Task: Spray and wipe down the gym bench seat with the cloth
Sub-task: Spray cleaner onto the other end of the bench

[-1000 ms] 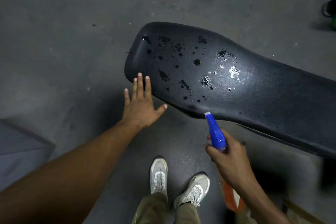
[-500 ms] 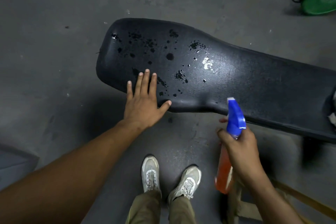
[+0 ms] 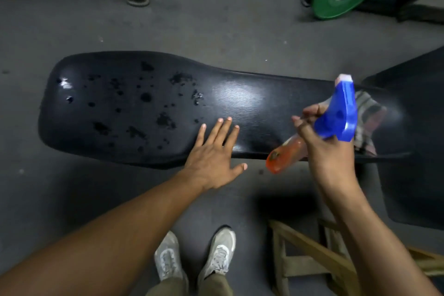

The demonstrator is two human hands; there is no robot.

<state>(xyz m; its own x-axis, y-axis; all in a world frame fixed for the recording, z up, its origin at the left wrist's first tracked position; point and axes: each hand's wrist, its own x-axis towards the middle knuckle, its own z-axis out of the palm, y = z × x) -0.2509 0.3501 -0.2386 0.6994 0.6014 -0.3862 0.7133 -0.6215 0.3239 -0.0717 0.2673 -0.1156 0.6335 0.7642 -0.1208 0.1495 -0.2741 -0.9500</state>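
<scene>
Droplets [image 3: 144, 97] speckle the wide left end of the black bench seat [image 3: 240, 96]. Midway along its near edge the left hand [image 3: 213, 156] lies flat, fingers [image 3: 224, 131] spread. Further right, the right hand [image 3: 324, 149] grips a tilted spray bottle [image 3: 336, 115], fingers curled around its blue head. Just behind it a cloth [image 3: 367, 115] lies on the seat.
</scene>
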